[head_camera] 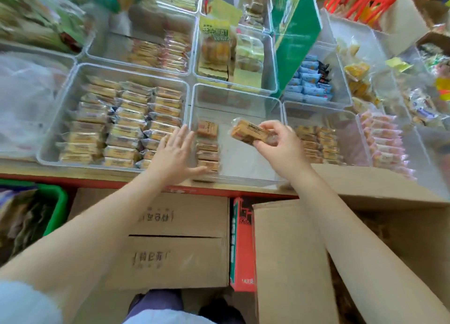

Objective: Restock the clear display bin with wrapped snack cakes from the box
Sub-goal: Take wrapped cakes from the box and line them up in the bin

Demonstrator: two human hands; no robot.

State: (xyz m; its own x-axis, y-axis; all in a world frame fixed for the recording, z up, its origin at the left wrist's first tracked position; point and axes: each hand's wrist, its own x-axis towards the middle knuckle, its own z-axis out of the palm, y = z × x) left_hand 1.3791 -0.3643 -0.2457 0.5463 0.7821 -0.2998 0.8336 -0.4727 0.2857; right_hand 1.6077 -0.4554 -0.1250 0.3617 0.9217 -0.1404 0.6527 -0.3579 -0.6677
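So far the clear bin (pixel 237 99) is barely stocked: I see one short stack of wrapped cakes (pixel 207 144) against its left wall, and most of its floor is bare, so plenty remains to move over from the open box (pixel 365 226) just below it. My right hand (pixel 277 141) pinches a wrapped cake (pixel 246 130) above the bin's middle. My left hand (pixel 176 151), fingers straight, rests at the bin's left wall beside the stack.

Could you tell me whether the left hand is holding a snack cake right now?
No, the left hand lies flat and empty; only the right hand pinches a wrapped snack cake.
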